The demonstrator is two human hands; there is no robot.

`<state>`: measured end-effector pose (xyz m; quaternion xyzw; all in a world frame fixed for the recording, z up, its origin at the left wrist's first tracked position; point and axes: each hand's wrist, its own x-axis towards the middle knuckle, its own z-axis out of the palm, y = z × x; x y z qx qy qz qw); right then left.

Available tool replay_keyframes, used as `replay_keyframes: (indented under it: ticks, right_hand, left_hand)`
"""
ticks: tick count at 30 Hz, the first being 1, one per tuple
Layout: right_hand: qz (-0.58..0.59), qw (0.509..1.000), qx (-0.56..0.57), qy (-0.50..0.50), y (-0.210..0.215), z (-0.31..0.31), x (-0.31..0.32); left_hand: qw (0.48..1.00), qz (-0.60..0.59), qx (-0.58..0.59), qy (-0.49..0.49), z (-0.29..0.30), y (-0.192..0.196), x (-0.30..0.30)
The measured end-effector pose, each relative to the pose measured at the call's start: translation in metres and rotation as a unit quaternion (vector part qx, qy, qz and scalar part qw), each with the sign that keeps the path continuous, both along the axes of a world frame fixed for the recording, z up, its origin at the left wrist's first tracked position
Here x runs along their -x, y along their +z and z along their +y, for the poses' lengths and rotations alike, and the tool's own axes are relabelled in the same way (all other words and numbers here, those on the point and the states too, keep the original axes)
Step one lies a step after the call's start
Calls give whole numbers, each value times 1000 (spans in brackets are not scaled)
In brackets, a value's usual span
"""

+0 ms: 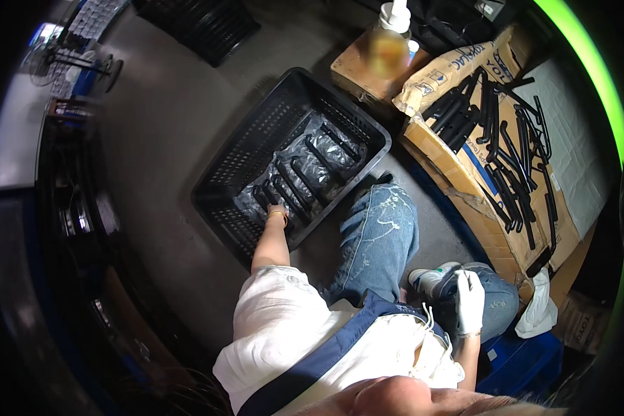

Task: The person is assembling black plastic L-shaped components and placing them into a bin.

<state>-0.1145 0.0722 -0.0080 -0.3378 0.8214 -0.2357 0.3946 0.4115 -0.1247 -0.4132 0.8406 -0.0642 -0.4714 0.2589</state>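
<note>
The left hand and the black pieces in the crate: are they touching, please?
Touching: the head view shows the left hand reaching into the black crate, its fingers resting on the black pieces.

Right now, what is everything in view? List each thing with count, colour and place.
crate: one, black, on the floor ahead
tubes in crate: several, black, on clear plastic
loose tubes: many, black, on flattened cardboard at right
pump bottle: one, amber with white top, on a box at the top
white cloth: one, lower right
left hand: bare, reaching into the crate, on the tubes
right hand: white glove, resting on the knee
</note>
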Motion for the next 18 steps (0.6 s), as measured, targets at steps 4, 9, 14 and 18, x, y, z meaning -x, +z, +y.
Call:
replay_keyframes:
  ticks: [4,9,14,18]
  right_hand:
    - [39,999,4,17,-7,23,13]
    - [59,989,-45,-127,-5,56,49]
    - [-85,932,148,-320,14,76,87]
    - [-91,901,174,-386,19,104,102]
  left_hand:
    - [975,38,-119,-181,-8,-13,-5]
    - [860,-380,247,-233,-92,144,109]
    - [634,-221,634,-384,-158,317,322]
    - [469,-201,492,-705,-167,327,475]
